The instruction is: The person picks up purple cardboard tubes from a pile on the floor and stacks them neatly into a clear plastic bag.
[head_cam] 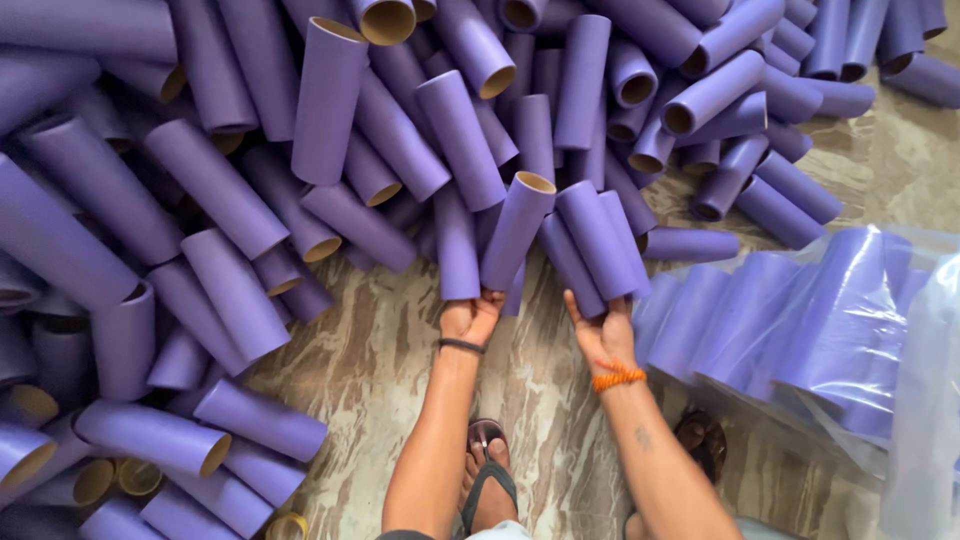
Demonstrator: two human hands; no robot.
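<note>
A big heap of purple cardboard tubes [330, 100] covers the marble floor in front of me. My left hand [470, 318], with a black band at the wrist, grips two purple tubes [512, 235] by their near ends. My right hand [603, 328], with an orange thread at the wrist, holds a bundle of three purple tubes [597, 240] from below. Both hands reach into the near edge of the heap.
A clear plastic bag [820, 320] packed with purple tubes lies at the right. More tubes [150, 435] lie loose at the lower left. My sandalled feet [487, 470] stand on the brown-veined marble floor [370, 370] between my arms.
</note>
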